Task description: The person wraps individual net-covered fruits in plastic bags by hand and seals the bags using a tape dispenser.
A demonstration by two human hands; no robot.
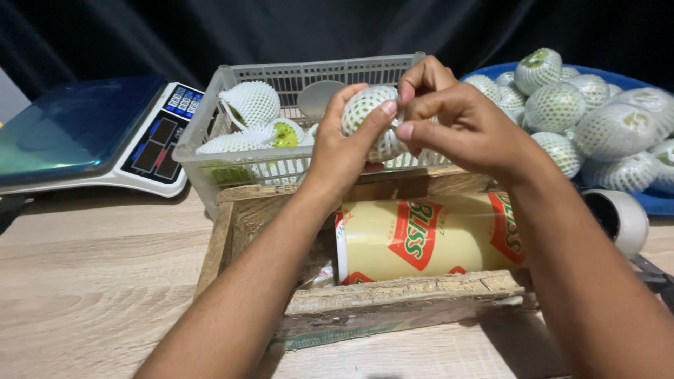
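A green fruit in a white foam net sleeve (pixel 371 119) sits at the centre of the view, raised above the grey plastic basket (pixel 281 77) and the wooden crate (pixel 393 295). The left hand (pixel 344 144) cups the fruit from 7 o'clock, its grip closed around the lower side with the thumb lying across the front. The right hand (pixel 449 123) meets the fruit from 3 o'clock, its grip pinched on the sleeve at the upper right edge, thumb and forefinger pressed together. The fruit thus lies between the two hands, touching both; its long axis appears to run roughly from 7 to 1 o'clock, though the fingers hide much of it. The left hand carries the fruit, while the right engages only the netting.

Just behind the hands, the basket holds several more sleeved fruits (pixel 253 105). Below them, the crate contains a yellow roll with red printing (pixel 421 238), lying with its long axis from 9 to 3 o'clock. At 2 o'clock, a blue tray (pixel 656 203) bears a heap of sleeved fruits (pixel 590 112). At 9 o'clock, a digital scale (pixel 91 133) rests on the wood-grain desk (pixel 91 281). A white roll of tape (pixel 618 217) lies at 3 o'clock.
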